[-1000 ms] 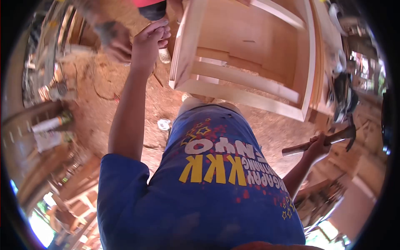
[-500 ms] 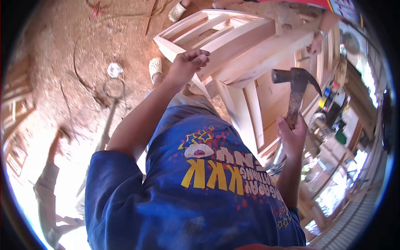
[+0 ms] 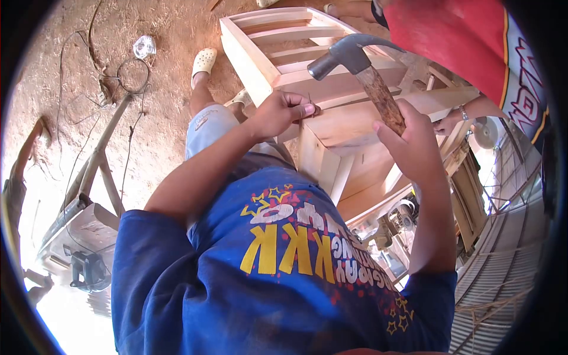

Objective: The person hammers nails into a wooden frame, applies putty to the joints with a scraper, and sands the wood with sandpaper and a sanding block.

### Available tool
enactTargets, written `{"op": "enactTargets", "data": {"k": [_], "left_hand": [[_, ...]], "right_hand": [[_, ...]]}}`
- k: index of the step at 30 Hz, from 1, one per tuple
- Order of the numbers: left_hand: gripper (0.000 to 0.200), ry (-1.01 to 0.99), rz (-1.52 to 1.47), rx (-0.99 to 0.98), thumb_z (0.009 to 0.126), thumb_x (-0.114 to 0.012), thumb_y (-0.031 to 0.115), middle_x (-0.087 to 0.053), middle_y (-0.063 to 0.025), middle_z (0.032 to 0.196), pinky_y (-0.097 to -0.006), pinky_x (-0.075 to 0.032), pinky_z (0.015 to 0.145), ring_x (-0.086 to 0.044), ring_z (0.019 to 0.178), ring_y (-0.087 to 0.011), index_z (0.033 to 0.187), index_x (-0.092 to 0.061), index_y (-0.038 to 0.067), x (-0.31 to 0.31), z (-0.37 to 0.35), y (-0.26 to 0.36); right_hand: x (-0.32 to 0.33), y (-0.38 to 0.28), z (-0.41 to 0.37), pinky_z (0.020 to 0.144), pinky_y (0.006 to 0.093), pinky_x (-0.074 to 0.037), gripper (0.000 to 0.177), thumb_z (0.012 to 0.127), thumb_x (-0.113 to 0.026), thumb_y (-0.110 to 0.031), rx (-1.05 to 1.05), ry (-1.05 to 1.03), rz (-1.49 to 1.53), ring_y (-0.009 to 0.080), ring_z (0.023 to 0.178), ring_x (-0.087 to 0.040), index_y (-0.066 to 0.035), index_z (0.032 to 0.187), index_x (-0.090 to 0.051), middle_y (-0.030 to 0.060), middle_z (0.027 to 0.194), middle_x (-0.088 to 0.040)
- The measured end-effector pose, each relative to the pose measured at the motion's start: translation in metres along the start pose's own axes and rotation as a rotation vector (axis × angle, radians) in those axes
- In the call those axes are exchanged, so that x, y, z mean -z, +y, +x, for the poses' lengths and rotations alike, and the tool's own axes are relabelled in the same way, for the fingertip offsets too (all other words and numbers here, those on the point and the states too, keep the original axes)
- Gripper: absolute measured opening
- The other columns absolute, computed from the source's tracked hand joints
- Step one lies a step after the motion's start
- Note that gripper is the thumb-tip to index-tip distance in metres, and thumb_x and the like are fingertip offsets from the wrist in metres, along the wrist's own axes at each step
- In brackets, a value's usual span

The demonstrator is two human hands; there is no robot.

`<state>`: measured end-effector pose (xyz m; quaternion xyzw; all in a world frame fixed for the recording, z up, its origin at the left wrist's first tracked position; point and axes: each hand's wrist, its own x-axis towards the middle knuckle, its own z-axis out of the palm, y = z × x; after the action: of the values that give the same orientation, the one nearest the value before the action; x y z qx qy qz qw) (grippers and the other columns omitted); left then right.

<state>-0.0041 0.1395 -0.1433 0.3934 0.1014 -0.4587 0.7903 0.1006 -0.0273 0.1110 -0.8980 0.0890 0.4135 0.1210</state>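
Frame (image 3: pixel 343 122): in front of the person
Left hand (image 3: pixel 275 115): pinching an apparent nail (image 3: pixel 309 98) at its near corner
Right hand (image 3: pixel 417 139): wrapped round the hammer (image 3: pixel 380 94)
Change: hammer has swung over the frame, bringing both hands to the joint

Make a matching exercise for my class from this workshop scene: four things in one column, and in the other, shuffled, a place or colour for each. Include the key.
Column 1
1. Hammer
2. Left hand
3. Wearer's T-shirt
4. Nearby person's garment

Column 2
A. Mostly red
B. At a corner of the wooden frame
C. Blue, with yellow and white lettering
D. Gripped in the right hand

Right pairs: 1-D, 2-B, 3-C, 4-A.
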Motion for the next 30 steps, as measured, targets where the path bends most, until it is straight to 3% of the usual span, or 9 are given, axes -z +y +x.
{"op": "enactTargets", "data": {"k": [8,11,15,17,20,23,25,27,30], "left_hand": [[0.024,-0.061,-0.012,0.024,0.104,-0.069,0.021,-0.077,-0.0017,0.1,-0.0267,-0.053,0.088,-0.065,0.093,-0.007,0.113,-0.079,0.001,0.004,0.004,-0.003],[0.024,-0.061,0.03,0.009,0.104,-0.07,0.02,-0.078,-0.0024,0.1,-0.0271,-0.053,0.087,-0.065,0.092,-0.0069,0.114,-0.078,0.0,0.004,0.004,-0.002],[0.023,-0.075,0.117,0.029,0.104,-0.068,0.017,-0.077,-0.0031,0.105,-0.0275,-0.053,0.095,-0.065,0.098,-0.0084,0.113,-0.078,-0.001,0.004,0.001,0.012],[0.022,-0.048,0.135,-0.045,0.102,-0.071,0.019,-0.078,-0.0048,0.096,-0.028,-0.054,0.085,-0.065,0.088,-0.0075,0.112,-0.079,0.001,0.003,0.002,0.004],[0.022,-0.022,0.176,-0.099,0.101,-0.073,0.021,-0.079,-0.0062,0.09,-0.0283,-0.054,0.079,-0.065,0.082,-0.007,0.111,-0.08,0.003,0.003,0.003,0.004],[0.022,-0.012,0.186,-0.094,0.1,-0.074,0.022,-0.078,-0.0063,0.089,-0.0287,-0.054,0.078,-0.064,0.08,-0.007,0.111,-0.08,0.004,0.002,0.004,0.002],[0.022,-0.021,0.186,-0.041,0.101,-0.073,0.021,-0.079,-0.0061,0.095,-0.0286,-0.054,0.083,-0.065,0.087,-0.0079,0.111,-0.08,0.002,0.003,0.002,0.009],[0.024,-0.048,0.188,0.053,0.103,-0.07,0.019,-0.079,-0.006,0.107,-0.0281,-0.053,0.095,-0.068,0.1,-0.0096,0.113,-0.079,0.0,0.002,0.0,0.015],[0.025,-0.048,0.18,0.036,0.104,-0.069,0.02,-0.079,-0.0063,0.107,-0.0281,-0.053,0.095,-0.068,0.101,-0.0096,0.113,-0.078,-0.001,0.003,0.001,0.012]], "right_hand": [[-0.003,-0.002,0.024,0.07,0.0446,-0.049,0.039,0.092,-0.071,-0.02,-0.086,-0.087,-0.029,0.0291,0.071,-0.064,0.001,0.123,-0.06,0.0192,0.079,-0.065],[0.004,-0.01,0.027,0.072,0.0347,-0.048,0.037,0.091,-0.073,-0.015,-0.077,-0.105,-0.076,0.0152,0.077,-0.057,0.002,0.122,-0.061,0.0103,0.084,-0.064],[0.009,-0.004,0.036,0.091,0.0341,-0.053,0.053,0.093,-0.071,-0.013,0.107,0.015,0.029,0.0185,0.101,-0.067,-0.002,0.142,-0.056,0.0134,0.115,-0.07],[0.016,-0.006,0.044,0.097,0.0332,-0.053,0.062,0.094,-0.071,-0.011,0.237,0.122,0.071,0.0192,0.11,-0.068,-0.006,0.153,-0.051,0.0123,0.125,-0.068],[0.025,-0.019,0.055,0.106,0.0349,-0.048,0.068,0.091,-0.074,-0.014,0.26,0.261,0.206,0.0231,0.122,-0.067,-0.009,0.155,-0.05,0.0222,0.135,-0.067],[0.034,-0.033,0.055,0.105,0.029,-0.048,0.069,0.095,-0.07,-0.009,0.042,0.201,0.1,0.0161,0.126,-0.06,-0.006,0.159,-0.045,0.0138,0.141,-0.063],[0.033,-0.027,0.059,0.109,0.0294,-0.045,0.069,0.094,-0.07,-0.007,0.099,0.168,0.028,0.0167,0.129,-0.059,-0.005,0.159,-0.046,0.0145,0.145,-0.061],[0.029,-0.004,0.063,0.111,0.0303,-0.044,0.069,0.093,-0.07,-0.006,0.324,0.152,-0.051,0.0173,0.13,-0.058,-0.005,0.158,-0.046,0.0144,0.147,-0.06],[0.026,-0.01,0.059,0.115,0.0317,-0.041,0.069,0.093,-0.07,-0.004,0.27,0.094,0.058,0.0182,0.133,-0.056,-0.004,0.158,-0.046,0.0149,0.149,-0.058]]}}
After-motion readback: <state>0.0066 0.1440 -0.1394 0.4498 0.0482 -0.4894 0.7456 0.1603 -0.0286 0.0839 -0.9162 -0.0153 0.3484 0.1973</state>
